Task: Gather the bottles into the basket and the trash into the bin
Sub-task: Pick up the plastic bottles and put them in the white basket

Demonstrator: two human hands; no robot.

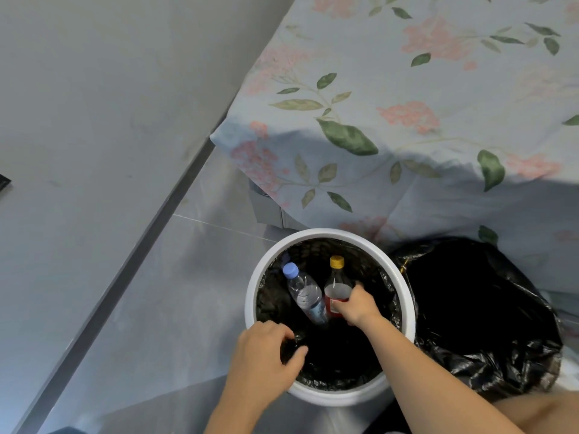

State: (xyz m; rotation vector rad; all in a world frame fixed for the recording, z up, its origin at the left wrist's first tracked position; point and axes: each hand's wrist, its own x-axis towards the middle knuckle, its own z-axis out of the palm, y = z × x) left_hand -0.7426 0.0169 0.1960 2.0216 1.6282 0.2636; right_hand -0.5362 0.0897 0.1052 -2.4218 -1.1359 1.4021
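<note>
Inside the basket (407,296), the right hand (357,303) grips the red bottle (336,288); the left hand (266,355) clasps the near rim's liner (391,286).

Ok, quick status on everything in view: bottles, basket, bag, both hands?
Blue-capped bottle: capped, leaning inside the basket.
Yellow-capped bottle: capped, inside the basket, gripped.
White basket: upright, black-lined.
Black bag: open beside the basket.
Left hand: gripping the liner at the rim.
Right hand: closed on the yellow-capped bottle.
</note>
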